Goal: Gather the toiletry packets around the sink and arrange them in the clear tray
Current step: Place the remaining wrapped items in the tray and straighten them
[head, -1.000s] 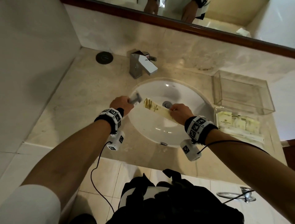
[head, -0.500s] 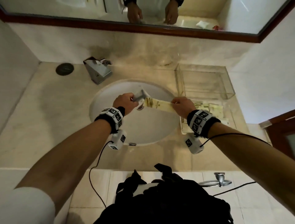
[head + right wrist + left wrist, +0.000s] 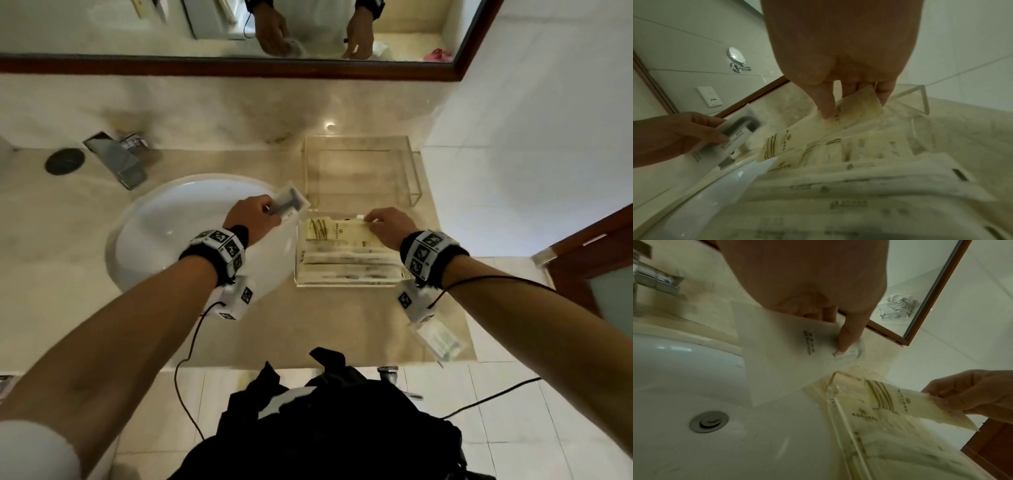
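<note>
Our left hand (image 3: 252, 219) grips a white packet (image 3: 287, 203) over the sink (image 3: 164, 219) | our right hand (image 3: 388, 226) pinches a cream packet (image 3: 337, 233) above the near clear tray (image 3: 346, 282)

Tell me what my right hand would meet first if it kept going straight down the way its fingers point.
Probably the cream packets already lying in the shallow clear tray; the right hand holds its own cream packet just above them. Depth is unclear.
</note>
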Motion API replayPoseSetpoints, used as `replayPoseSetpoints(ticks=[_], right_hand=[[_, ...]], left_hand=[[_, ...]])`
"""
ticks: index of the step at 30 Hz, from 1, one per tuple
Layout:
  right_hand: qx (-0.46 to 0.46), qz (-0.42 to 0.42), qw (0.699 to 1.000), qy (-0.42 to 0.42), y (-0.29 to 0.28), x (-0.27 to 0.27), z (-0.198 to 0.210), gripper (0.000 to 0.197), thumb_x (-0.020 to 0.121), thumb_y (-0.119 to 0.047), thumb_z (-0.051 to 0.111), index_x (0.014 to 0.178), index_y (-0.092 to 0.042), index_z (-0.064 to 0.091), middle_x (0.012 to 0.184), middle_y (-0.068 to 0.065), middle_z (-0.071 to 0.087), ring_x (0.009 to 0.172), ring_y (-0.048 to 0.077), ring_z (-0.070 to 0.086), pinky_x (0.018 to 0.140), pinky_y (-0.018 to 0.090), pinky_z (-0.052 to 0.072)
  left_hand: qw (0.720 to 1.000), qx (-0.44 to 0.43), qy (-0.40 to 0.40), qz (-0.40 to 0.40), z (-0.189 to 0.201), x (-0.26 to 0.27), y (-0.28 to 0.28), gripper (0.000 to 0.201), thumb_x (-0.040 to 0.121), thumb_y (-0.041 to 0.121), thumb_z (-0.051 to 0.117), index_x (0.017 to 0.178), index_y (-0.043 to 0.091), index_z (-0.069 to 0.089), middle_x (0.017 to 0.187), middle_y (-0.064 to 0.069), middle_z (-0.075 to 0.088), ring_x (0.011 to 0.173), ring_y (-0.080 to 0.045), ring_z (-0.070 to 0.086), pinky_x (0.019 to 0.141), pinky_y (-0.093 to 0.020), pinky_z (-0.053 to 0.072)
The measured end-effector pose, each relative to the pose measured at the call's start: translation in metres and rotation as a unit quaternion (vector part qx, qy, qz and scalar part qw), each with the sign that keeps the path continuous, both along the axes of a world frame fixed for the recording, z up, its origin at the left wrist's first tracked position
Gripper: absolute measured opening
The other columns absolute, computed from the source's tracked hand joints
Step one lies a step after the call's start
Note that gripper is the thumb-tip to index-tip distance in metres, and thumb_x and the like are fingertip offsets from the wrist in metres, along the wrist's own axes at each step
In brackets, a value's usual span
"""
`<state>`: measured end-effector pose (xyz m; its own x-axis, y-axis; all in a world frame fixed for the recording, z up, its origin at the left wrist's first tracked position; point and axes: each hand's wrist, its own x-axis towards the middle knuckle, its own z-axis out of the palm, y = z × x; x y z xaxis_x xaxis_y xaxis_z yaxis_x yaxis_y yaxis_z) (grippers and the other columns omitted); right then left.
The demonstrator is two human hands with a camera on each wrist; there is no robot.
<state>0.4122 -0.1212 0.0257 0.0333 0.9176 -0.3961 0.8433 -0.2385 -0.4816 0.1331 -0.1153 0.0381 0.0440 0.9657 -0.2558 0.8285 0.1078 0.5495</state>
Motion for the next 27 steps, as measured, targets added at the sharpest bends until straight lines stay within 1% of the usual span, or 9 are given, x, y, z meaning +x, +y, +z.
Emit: replayPoseSetpoints(ticks=[4,7,11,16,19,21,22,24,27], right_hand=[[-0.008,-0.003,1.0,0.018,0.0,0.01,-0.007,0.015,0.095,-0.026,0.053,0.101,-0.028,0.066,0.119,0.008,0.064,0.101,0.029,0.062,0.089,0.034,0.05],[-0.007,0.001,1.0,0.026,0.0,0.012,-0.017,0.018,0.095,-0.029,0.055,0.106,-0.027,0.069,0.125,0.006,0.063,0.107,0.027,0.06,0.089,0.028,0.046],[-0.02,0.013,0.999,0.035,0.003,0.01,-0.026,0.02,0.095,-0.028,0.053,0.108,-0.026,0.068,0.121,0.008,0.064,0.092,0.021,0.056,0.077,0.022,0.037],[-0.017,0.002,0.999,0.048,0.007,0.011,-0.028,0.024,0.095,-0.024,0.051,0.111,-0.025,0.069,0.127,0.009,0.059,0.088,0.016,0.053,0.076,0.019,0.035],[-0.009,0.013,0.999,0.042,0.01,0.01,-0.027,0.024,0.094,-0.022,0.051,0.107,-0.027,0.071,0.127,0.008,0.06,0.087,0.014,0.052,0.075,0.015,0.037],[-0.011,0.013,0.999,0.04,0.011,0.009,-0.029,0.024,0.091,-0.02,0.052,0.098,-0.034,0.07,0.124,0.008,0.06,0.078,0.011,0.054,0.061,0.012,0.037],[-0.011,0.016,0.999,0.035,0.011,0.01,-0.03,0.026,0.09,-0.018,0.051,0.093,-0.038,0.068,0.119,0.006,0.062,0.072,0.008,0.054,0.054,0.012,0.035],[-0.007,0.027,0.999,0.017,0.011,0.009,-0.032,0.03,0.087,-0.013,0.049,0.089,-0.039,0.063,0.106,0.001,0.064,0.071,0.006,0.056,0.051,0.015,0.035],[0.017,0.048,0.998,-0.025,0.01,0.008,-0.034,0.021,0.087,-0.016,0.051,0.092,-0.034,0.061,0.103,-0.001,0.06,0.084,0.016,0.059,0.063,0.023,0.04]], left_hand=[[1.0,-0.004,0.015,-0.009,0.001,0.017,-0.008,0.015,0.083,0.029,0.066,0.088,0.018,0.058,0.087,-0.007,0.065,0.08,-0.026,0.058,0.069,-0.032,0.041],[1.0,-0.011,0.027,-0.006,-0.002,0.025,-0.01,0.014,0.083,0.03,0.066,0.083,0.021,0.055,0.083,-0.005,0.063,0.081,-0.027,0.058,0.069,-0.032,0.039],[1.0,-0.013,0.028,0.0,-0.004,0.033,-0.01,0.014,0.082,0.032,0.067,0.084,0.023,0.057,0.083,-0.004,0.063,0.081,-0.027,0.058,0.075,-0.036,0.045],[1.0,-0.008,0.021,-0.003,-0.006,0.043,-0.007,0.014,0.082,0.03,0.068,0.088,0.022,0.058,0.084,-0.003,0.064,0.081,-0.025,0.058,0.07,-0.03,0.038],[1.0,-0.009,0.023,-0.011,-0.006,0.047,-0.003,0.014,0.083,0.029,0.068,0.091,0.022,0.059,0.087,-0.004,0.065,0.083,-0.025,0.059,0.071,-0.03,0.04],[1.0,-0.009,0.025,-0.015,-0.005,0.049,0.0,0.013,0.084,0.028,0.068,0.091,0.021,0.059,0.088,-0.005,0.066,0.083,-0.026,0.059,0.072,-0.032,0.042],[1.0,-0.008,0.023,-0.016,-0.005,0.051,0.001,0.013,0.084,0.027,0.068,0.091,0.02,0.06,0.088,-0.006,0.067,0.082,-0.026,0.059,0.073,-0.032,0.044],[1.0,-0.01,0.019,-0.018,-0.004,0.052,0.004,0.013,0.084,0.026,0.068,0.093,0.019,0.061,0.088,-0.006,0.067,0.082,-0.026,0.06,0.073,-0.032,0.044],[1.0,-0.013,0.013,-0.023,-0.004,0.056,0.007,0.015,0.084,0.023,0.067,0.097,0.018,0.063,0.085,-0.005,0.066,0.08,-0.024,0.058,0.069,-0.029,0.04]])
